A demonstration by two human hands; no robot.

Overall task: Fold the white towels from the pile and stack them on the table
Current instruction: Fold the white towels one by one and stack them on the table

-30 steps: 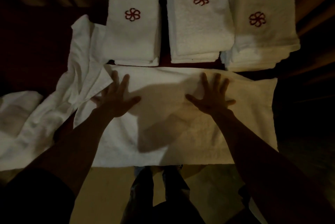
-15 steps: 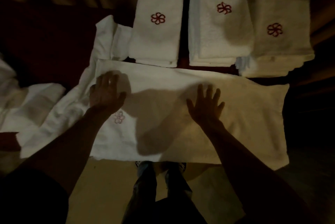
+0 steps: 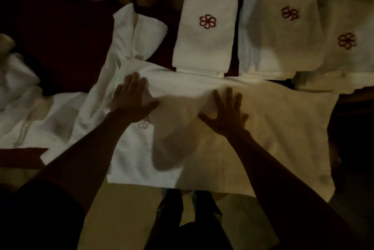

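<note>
so the towel (image 3: 273, 138) runs long-ways left-to-right across mid-frame on the bench (image 3: 64, 47), left hand (image 3: 129, 98) flat near its left end, right hand (image 3: 226, 114) flat mid-towel, both pressing, gripping nothing

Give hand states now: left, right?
Left hand: open, fingers flat on the spread towel.
Right hand: open, fingers splayed, flat on the same towel.
</note>
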